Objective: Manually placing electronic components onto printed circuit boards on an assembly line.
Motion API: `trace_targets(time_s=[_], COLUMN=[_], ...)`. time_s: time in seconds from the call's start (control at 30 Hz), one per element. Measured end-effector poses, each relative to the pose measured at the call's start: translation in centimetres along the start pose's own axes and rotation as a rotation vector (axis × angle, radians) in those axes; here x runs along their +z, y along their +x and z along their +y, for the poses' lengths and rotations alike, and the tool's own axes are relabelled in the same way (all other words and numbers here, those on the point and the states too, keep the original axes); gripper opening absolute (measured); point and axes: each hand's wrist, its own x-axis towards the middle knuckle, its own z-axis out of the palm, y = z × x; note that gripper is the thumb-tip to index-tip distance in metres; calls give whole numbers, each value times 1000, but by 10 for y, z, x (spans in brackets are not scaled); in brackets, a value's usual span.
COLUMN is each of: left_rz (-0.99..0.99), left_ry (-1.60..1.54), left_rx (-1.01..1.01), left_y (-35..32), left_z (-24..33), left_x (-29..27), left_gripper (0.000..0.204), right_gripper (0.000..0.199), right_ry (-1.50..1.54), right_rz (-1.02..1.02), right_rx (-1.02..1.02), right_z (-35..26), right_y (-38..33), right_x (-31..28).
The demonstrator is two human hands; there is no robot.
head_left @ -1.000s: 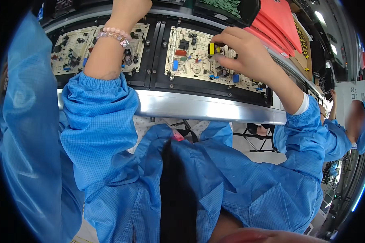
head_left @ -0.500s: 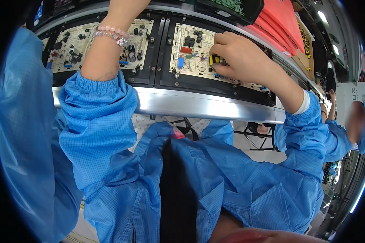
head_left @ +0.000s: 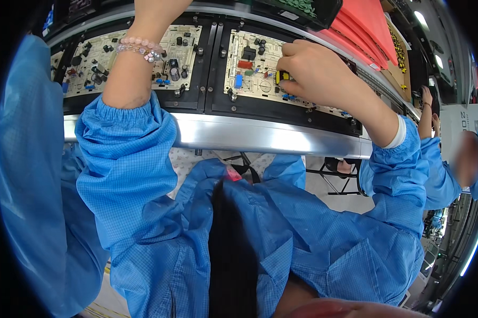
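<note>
With thumb and fingers pinched, my right hand [head_left: 316, 71] grips a yellow-and-black transformer [head_left: 281, 78] at the surface of the right circuit board [head_left: 265, 93]. Whether its pins sit in the board is hidden under the fingers. That cream board also carries a blue block capacitor [head_left: 238, 81], a red part [head_left: 245, 64] and a black block [head_left: 248, 52]. My left hand [head_left: 157, 18], with beaded bracelets at the wrist, reaches over the left circuit board [head_left: 183, 45] and past the top edge of the view. Its fingers are out of the picture, so what they touch is hidden.
Black frames [head_left: 210, 69] hold the boards behind a metal rail [head_left: 228, 135]. A black bin of green parts [head_left: 302, 8], red-pink sheets [head_left: 358, 32] and a cardboard box of yellow-black parts [head_left: 395, 58] lie beyond. Blue-sleeved people work at far left and right.
The boards and frames have shifted slightly. My right hand stays on the yellow transformer; my left wrist has moved a little left. The person at right has raised an arm.
</note>
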Motion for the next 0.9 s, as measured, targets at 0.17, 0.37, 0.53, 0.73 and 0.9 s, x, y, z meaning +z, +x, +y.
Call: trace_targets(time_s=[0.17, 0.37, 0.53, 0.73, 0.9], left_rz=[-65, -60, -87, -62, -110], left_ry=[-93, -191, -221, -146, -172], left_rx=[-84, -77, -96, 18, -38], left_y=[-1, -1, 3, 5, 7], left_z=[-3, -1, 0, -7, -3], left_x=[1, -2, -9, -3, -5], left_gripper=[16, 19, 18, 16, 15], right_gripper=[18, 19, 17, 11, 11], right_ry=[-56, 0, 224, 222, 255], right_rz=[-23, -83, 67, -97, -65], right_rx=[-16, 17, -50, -126, -146], right_z=[-4, 3, 36, 26, 34], right_y=[7, 7, 2, -5, 2], right_x=[1, -7, -20, -10, -15])
